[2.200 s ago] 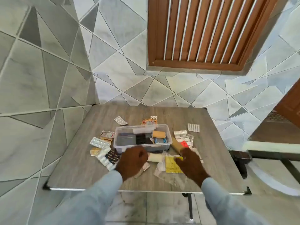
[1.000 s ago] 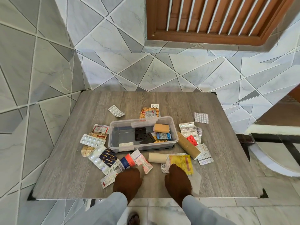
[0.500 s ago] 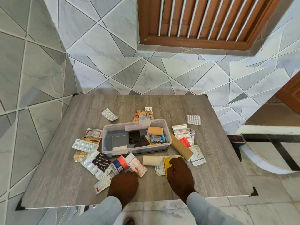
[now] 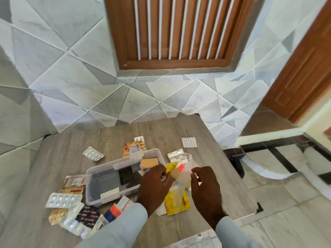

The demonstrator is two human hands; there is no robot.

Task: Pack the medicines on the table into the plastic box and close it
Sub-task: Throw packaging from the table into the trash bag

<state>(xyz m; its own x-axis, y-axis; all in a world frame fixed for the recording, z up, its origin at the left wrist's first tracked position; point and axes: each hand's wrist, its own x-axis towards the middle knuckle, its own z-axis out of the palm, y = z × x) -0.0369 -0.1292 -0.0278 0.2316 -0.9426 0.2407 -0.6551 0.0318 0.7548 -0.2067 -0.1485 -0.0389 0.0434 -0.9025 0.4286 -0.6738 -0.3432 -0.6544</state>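
1. I see the left hand (image 4: 155,185) with fingers curled, pinching one edge of a clear bag (image 4: 180,178)
2. The right hand (image 4: 206,188) has fingers bent and part open at the bag's other edge; I cannot tell if they grip
3. Both hands hover palm-down over the table (image 4: 53,158), just right of the box (image 4: 107,176)
4. The box lies open, with loose medicines (image 4: 93,153) around it
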